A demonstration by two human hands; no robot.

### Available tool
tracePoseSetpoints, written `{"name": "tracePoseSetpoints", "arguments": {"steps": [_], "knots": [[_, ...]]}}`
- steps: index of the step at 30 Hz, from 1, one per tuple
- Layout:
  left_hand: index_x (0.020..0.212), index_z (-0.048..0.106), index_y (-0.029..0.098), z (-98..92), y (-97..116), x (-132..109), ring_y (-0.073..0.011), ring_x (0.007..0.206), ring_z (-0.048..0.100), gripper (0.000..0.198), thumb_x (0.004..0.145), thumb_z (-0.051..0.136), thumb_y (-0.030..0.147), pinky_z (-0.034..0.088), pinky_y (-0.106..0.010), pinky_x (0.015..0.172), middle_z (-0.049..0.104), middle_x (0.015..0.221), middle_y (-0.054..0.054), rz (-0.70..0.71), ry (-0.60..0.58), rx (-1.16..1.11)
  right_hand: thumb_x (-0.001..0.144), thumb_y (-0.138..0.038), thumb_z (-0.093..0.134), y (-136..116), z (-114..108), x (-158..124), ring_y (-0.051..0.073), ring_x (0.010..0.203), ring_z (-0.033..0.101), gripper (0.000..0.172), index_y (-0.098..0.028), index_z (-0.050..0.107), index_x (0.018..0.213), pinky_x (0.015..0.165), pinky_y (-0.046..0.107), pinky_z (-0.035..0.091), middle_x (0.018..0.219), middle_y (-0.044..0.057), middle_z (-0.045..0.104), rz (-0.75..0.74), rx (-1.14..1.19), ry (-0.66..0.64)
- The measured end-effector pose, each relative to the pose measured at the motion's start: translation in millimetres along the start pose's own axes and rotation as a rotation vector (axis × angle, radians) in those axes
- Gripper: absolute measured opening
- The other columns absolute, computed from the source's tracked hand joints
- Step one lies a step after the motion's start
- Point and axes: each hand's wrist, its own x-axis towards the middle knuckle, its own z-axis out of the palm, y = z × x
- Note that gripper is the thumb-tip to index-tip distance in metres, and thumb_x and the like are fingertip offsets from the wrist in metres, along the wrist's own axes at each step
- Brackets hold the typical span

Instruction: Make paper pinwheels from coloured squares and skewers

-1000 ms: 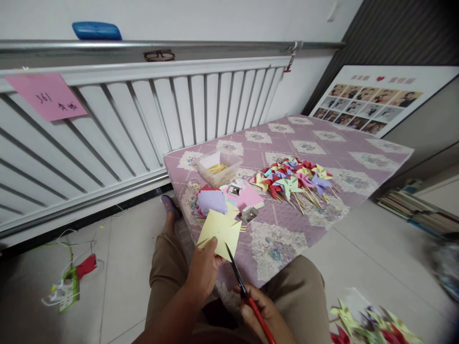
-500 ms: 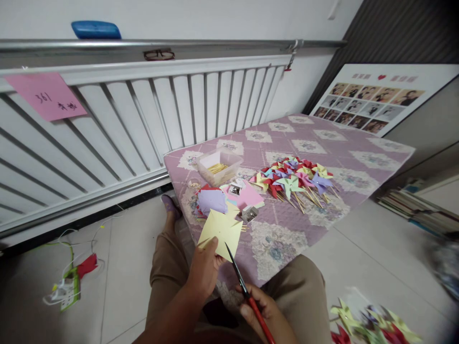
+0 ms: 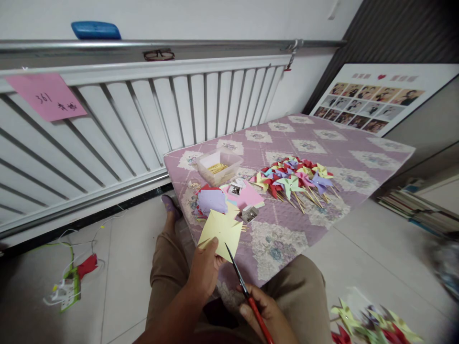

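Observation:
A square of pale yellow paper (image 3: 221, 231) is pinched by my left hand (image 3: 206, 267), thumb on top and fingers beneath. Slits run in from some of its corners, and a small dot marks its middle. My right hand (image 3: 267, 310) is closed round red-handled scissors (image 3: 247, 291). Their dark blades look shut, with the tip at the paper's lower right edge; I cannot tell whether it touches. Just beyond lie purple paper pieces (image 3: 212, 201), pink paper sheets (image 3: 247, 195) and a small open box of metal bits (image 3: 250, 213).
A clear plastic tub (image 3: 220, 166) of thin sticks stands on the cloth-covered table (image 3: 315, 229). Several finished paper pinwheels (image 3: 292, 180) lie to its right, and more pinwheels (image 3: 373, 322) are at the lower right. A power strip (image 3: 70, 291) with cables lies on the floor left. A radiator (image 3: 201, 105) lines the wall.

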Motion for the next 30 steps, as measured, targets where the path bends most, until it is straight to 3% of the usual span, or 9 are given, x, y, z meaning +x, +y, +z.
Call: {"name": "tracePoseSetpoints", "arguments": {"steps": [8, 30], "knots": [[0.094, 0.065, 0.017, 3.1, 2.5, -0.1, -0.0266, 0.09, 0.066, 0.026, 0.08, 0.061, 0.039, 0.053, -0.034, 0.071, 0.071, 0.099, -0.011, -0.014, 0.024, 0.024, 0.079, -0.055, 0.062, -16.2, -0.4, -1.9, 0.023, 0.075, 0.061, 0.044, -0.02, 0.069, 0.105, 0.073, 0.033, 0.053, 0.079, 0.004, 0.067, 0.043, 0.025, 0.03], [0.096, 0.066, 0.019, 4.0, 2.6, -0.3, -0.0275, 0.09, 0.066, 0.024, 0.082, 0.059, 0.037, 0.054, -0.038, 0.074, 0.071, 0.102, -0.011, -0.019, 0.009, -0.009, 0.08, -0.053, 0.059, -2.5, -1.0, 0.6, 0.02, 0.069, 0.058, 0.042, -0.019, 0.069, 0.102, 0.066, 0.029, 0.049, 0.077, 0.003, 0.065, 0.037, -0.001, 0.026]]}}
